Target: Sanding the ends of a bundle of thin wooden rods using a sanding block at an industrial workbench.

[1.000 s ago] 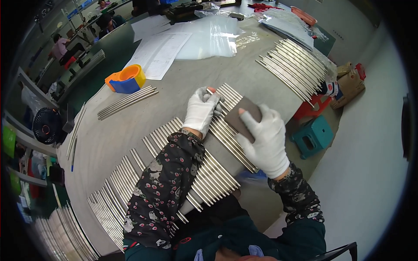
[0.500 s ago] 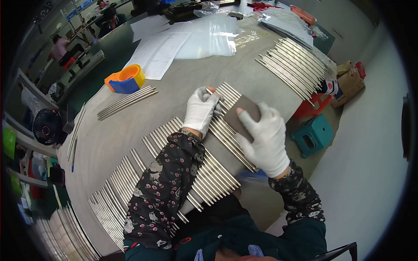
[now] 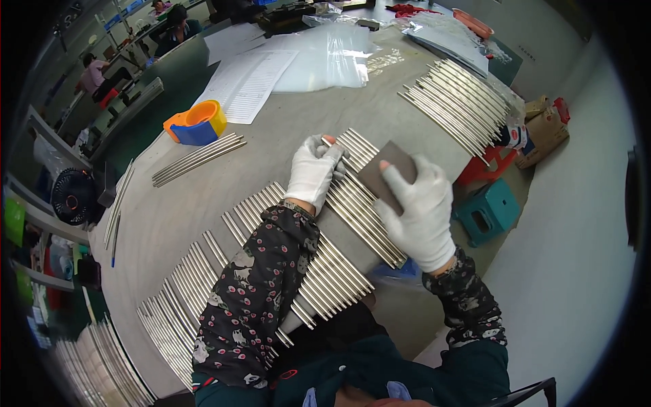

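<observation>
Rods [image 3: 352,203] of bare metal lie in a tight row under both my gloved hands on the grey table [image 3: 203,203]. My left hand [image 3: 313,171] rests flat on them, fingers loosely spread, pinning their far ends. My right hand [image 3: 422,211] grips a dark abrasive pad [image 3: 385,173], pressed onto the rods just beside my left. More rods fan out below my left forearm.

L hand [image 3: 313,171]: white glove, palm down, fingers together pointing far, pressed flat | L forearm: patterned dark sleeve, runs near-to-far, centre | R hand [image 3: 420,210]: white glove, fingers curled in a grip, thumb far-left | R forearm: same sleeve, enters from near-right, bent at elbow
</observation>
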Tool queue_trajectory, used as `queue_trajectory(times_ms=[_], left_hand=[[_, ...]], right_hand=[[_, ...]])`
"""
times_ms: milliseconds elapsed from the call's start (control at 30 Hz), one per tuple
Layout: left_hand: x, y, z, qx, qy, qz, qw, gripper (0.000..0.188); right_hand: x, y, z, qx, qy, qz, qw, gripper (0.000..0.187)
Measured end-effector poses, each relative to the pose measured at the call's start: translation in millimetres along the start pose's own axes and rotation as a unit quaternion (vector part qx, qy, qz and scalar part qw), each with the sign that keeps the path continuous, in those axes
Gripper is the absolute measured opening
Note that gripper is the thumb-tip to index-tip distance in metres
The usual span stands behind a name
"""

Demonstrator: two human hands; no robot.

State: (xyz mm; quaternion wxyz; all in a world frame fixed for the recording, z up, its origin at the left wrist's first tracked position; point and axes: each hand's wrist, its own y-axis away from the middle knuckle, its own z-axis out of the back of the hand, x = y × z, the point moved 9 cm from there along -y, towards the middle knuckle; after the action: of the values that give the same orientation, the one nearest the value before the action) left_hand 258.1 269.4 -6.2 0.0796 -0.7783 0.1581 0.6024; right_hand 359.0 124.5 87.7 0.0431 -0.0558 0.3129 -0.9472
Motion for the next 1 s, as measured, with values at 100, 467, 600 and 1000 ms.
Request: queue_trajectory(times_ms=[100,467,600,1000], left_hand=[[-1.2,5.1,1.9,-0.004,0.01,0.002,1.0,0.023],[-2.8,-0.9,-0.7,0.003,0.009,0.0,1.0,0.023],[0.3,5.5,3.2,-0.004,0.022,0.003,1.0,0.024],[4.2,2.6,1.6,-0.011,0.006,0.018,1.0,0.024]], right_hand=[[-0.8,1.7,-15.1,0.023,0.006,-0.011,1.0,0.049],[-42.4,-5.3,-7.5,-0.01,0.076,-0.105,0.991,0.043],[13.5,2.1,-10.6,0.005,-0.036,0.071,0.997,0.044],[-8.2,-0.3,-4.9,0.012,-0.002,-0.033,0.999,0.045]])
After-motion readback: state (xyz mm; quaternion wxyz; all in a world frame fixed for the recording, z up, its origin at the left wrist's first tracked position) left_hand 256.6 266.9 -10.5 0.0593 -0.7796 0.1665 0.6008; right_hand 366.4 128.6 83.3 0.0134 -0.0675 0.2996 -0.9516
